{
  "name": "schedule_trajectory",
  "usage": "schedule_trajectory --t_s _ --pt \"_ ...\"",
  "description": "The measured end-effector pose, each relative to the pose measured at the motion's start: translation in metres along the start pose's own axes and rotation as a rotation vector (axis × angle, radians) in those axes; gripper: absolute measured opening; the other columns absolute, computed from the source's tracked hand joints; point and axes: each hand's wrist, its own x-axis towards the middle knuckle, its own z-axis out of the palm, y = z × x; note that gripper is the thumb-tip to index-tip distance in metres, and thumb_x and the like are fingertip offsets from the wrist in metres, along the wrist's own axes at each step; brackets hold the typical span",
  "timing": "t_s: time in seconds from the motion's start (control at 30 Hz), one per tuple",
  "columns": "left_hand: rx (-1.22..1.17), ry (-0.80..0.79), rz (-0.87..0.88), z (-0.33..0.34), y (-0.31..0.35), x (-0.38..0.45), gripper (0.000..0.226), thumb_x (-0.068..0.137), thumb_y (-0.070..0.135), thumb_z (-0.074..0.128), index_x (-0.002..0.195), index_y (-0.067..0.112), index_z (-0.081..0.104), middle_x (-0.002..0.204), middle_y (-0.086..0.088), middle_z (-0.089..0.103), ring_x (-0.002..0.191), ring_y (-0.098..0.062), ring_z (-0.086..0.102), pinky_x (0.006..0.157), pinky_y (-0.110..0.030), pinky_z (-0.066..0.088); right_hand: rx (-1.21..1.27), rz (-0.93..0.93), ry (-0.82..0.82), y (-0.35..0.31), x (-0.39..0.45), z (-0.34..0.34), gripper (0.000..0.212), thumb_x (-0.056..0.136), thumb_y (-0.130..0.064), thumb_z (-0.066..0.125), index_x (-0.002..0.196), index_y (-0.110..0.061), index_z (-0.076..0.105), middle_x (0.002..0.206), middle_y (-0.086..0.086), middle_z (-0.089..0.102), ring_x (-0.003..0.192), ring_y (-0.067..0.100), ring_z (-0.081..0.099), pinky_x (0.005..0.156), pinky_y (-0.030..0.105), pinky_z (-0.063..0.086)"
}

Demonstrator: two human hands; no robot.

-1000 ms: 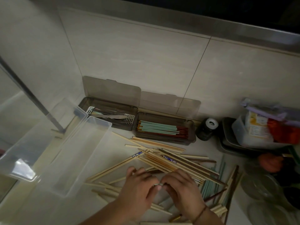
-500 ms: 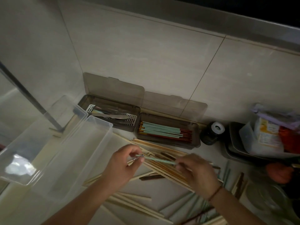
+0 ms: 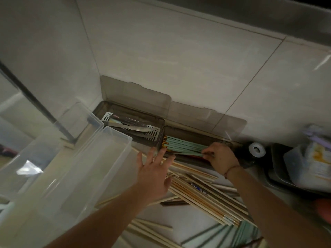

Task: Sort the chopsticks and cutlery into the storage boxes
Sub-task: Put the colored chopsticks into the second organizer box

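Two smoky storage boxes with raised lids stand against the tiled wall. The left box [image 3: 157, 122] holds metal cutlery [image 3: 136, 128] on a white slotted insert. The right box [image 3: 193, 130] holds mint-green chopsticks [image 3: 184, 146]. My right hand [image 3: 221, 156] reaches into the right box, fingers pinched on a mint-green chopstick lying among the others. My left hand [image 3: 154, 173] hovers flat with fingers spread at the box's left front corner, holding nothing. A heap of wooden chopsticks [image 3: 206, 196] lies on the counter under my arms, with more mint-green ones [image 3: 232, 235] at the bottom.
Two clear plastic bins [image 3: 86, 169] stand at the left, beside a metal post [image 3: 41, 110]. A dark jar with a white cap [image 3: 256, 149] sits right of the boxes. A dark tray [image 3: 279, 174] with packaged goods fills the right edge.
Both hands rose from the chopstick heap with a mint-green chopstick and moved back to the right box. My left hand has let go and opened; my right hand lowers the chopstick inside.
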Motion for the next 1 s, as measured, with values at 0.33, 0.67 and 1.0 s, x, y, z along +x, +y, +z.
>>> schedule_trajectory --t_s 0.33,0.67,1.0 --pt "-0.006 -0.01 -0.011 0.01 0.001 -0.002 0.073 0.094 0.052 0.044 0.152 0.039 0.002 0.161 0.004 -0.014 0.147 -0.027 -0.012 0.115 -0.059 -0.004 0.049 -0.14 0.329 -0.003 -0.049 0.004 0.013 0.089 -0.018 0.062 0.098 -0.015 0.071 0.099 0.005 0.066 0.091 0.022 0.062 0.081 0.035 0.055" --pt "-0.042 0.159 0.129 0.03 0.016 -0.027 0.069 0.069 0.046 0.069 0.132 0.028 0.048 0.149 -0.004 0.035 0.133 -0.033 0.033 0.098 -0.056 0.041 -0.26 -0.498 -0.018 0.024 -0.182 0.066 0.015 0.073 -0.043 0.055 0.079 -0.037 0.068 0.092 -0.018 0.064 0.087 0.01 0.053 0.061 0.022 0.051" --pt "-0.051 0.226 0.519 0.074 0.056 -0.077 0.03 0.079 0.055 0.051 0.09 0.031 0.064 0.084 0.014 0.062 0.089 -0.015 0.056 0.077 -0.033 0.031 -0.17 -0.364 0.196 0.009 -0.188 0.069 0.007 0.081 -0.032 0.051 0.084 -0.033 0.058 0.087 -0.018 0.061 0.088 0.012 0.054 0.073 0.026 0.038"
